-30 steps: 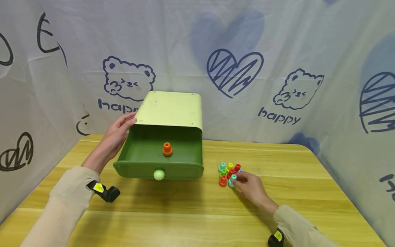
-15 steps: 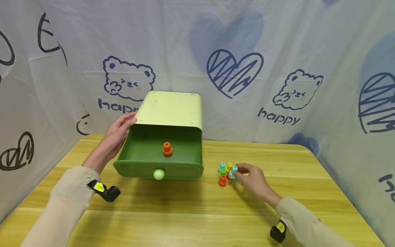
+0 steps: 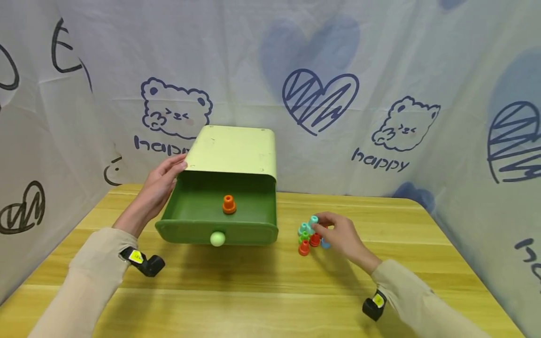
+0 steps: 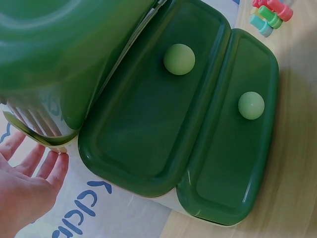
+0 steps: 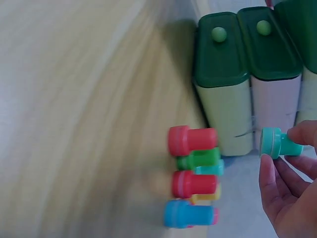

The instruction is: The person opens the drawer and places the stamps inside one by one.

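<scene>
My right hand [image 3: 344,237] pinches a small teal toy stamp [image 3: 312,220] between thumb and fingers, raised above the other stamps; the right wrist view shows this teal stamp [image 5: 277,144] lying sideways in the grip. My left hand [image 3: 158,188] rests on the left side of a pale yellow-green drawer cabinet [image 3: 234,148], fingers [image 4: 52,166] fairly straight. The cabinet's top drawer [image 3: 249,233] is pulled out, and an orange stamp [image 3: 229,205] stands inside it. Below the right hand are red stamps [image 3: 304,248], a green stamp [image 3: 303,236], another teal stamp [image 3: 303,228] and a blue stamp [image 3: 325,244].
Two lower drawers, the middle drawer [image 4: 143,124] and the bottom drawer [image 4: 233,134], are closed, each with a round pale green knob. Everything stands on a wooden table [image 3: 253,300]. A white printed cloth [image 3: 325,42] hangs behind and at both sides.
The right hand has lifted the teal stamp off the table and moved it up and slightly left, over the back of the group. My left hand has stayed on the cabinet.
</scene>
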`<state>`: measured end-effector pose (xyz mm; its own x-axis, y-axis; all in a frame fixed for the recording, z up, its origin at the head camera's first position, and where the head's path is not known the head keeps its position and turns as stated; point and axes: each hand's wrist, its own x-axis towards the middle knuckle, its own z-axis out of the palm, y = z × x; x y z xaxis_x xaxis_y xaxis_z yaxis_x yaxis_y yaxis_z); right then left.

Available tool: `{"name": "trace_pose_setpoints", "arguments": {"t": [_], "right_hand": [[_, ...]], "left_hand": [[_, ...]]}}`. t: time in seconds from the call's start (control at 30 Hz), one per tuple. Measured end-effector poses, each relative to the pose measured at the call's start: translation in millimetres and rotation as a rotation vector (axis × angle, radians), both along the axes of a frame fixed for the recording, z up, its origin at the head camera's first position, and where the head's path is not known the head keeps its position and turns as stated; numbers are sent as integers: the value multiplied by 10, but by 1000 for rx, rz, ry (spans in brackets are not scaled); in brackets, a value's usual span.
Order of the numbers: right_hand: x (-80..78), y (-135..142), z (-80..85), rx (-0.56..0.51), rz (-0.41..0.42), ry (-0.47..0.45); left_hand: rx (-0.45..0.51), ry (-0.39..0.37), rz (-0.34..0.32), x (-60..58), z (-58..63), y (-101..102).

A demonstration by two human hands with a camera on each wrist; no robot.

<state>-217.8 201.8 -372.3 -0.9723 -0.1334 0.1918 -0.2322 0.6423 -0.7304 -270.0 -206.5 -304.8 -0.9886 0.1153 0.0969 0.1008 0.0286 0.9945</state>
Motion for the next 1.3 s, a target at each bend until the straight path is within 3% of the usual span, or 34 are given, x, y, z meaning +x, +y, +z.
{"name": "trace_pose_setpoints", "arguments": {"t": [0.33,0.97,1.3], "right_hand": [[-50,-89,270,-23,73,1],[22,-291,816,-62,171,-3],[37,-402,1030,-16,209,2]], "left_hand": [[12,6,-2,3,-9,-3],[42,14,-2,14,-17,3],[46,29,-3,19,-21,4]]}}
